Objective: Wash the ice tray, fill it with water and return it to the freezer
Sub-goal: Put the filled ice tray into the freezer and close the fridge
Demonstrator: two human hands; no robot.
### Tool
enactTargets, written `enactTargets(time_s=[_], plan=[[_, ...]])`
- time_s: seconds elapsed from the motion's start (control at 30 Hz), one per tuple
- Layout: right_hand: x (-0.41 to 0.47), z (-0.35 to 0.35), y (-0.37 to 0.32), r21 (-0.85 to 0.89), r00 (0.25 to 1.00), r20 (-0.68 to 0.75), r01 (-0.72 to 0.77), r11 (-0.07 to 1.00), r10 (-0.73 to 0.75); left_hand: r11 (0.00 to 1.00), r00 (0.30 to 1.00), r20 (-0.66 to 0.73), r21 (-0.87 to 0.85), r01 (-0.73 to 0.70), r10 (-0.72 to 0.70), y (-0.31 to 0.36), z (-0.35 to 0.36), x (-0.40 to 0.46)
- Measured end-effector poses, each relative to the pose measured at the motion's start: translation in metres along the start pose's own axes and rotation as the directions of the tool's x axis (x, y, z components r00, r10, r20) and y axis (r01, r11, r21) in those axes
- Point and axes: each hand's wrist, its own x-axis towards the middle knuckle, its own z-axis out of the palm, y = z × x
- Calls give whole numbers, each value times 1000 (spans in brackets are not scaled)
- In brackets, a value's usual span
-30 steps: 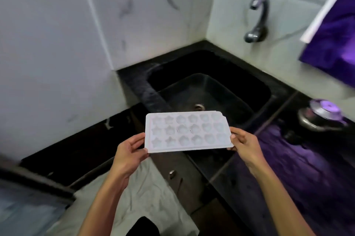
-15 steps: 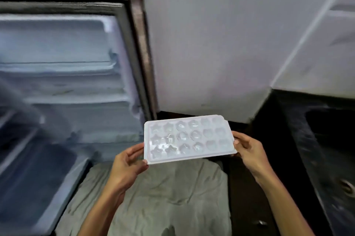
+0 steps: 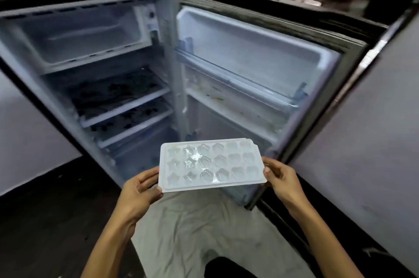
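Note:
A white ice tray (image 3: 210, 163) with several star and flower shaped cells is held level at chest height, and water glints in its cells. My left hand (image 3: 139, 190) grips its left short edge, thumb on top. My right hand (image 3: 281, 181) grips its right short edge. Straight ahead stands a small fridge with its door swung open to the right. The freezer compartment (image 3: 77, 35) is the white box at the fridge's top left, above and left of the tray.
Below the freezer sit two wire shelves (image 3: 122, 98). The open door (image 3: 256, 87) has empty white racks and stands just behind the tray. A grey wall panel (image 3: 374, 141) is on the right, dark floor (image 3: 45, 221) on the left.
My view has swung left from the black sink, past the wall, to the open fridge. Both hands kept their grip on the tray, which stayed level in front of me.

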Motion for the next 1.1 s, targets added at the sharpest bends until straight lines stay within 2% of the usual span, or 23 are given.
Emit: enactTargets(time_s=[0.2,0.47,0.8,0.97,1.1], plan=[[70,47,-22,-23,977,208,59,998,-53,998,979,-206,-61,-7,-5,14,-30,12],[133,105,-63,-32,921,379,112,993,-91,993,927,-374,-111,-47,3,42,-59,31],[181,182,-97,24,894,435,109,994,-108,992,891,-453,-109,-62,6,73,-114,71],[222,231,-119,38,873,466,142,989,-143,986,835,-550,-133,-96,7,95,-140,121],[269,274,-136,54,870,457,179,982,-184,978,785,-616,-121,-171,61,117,-156,174]])
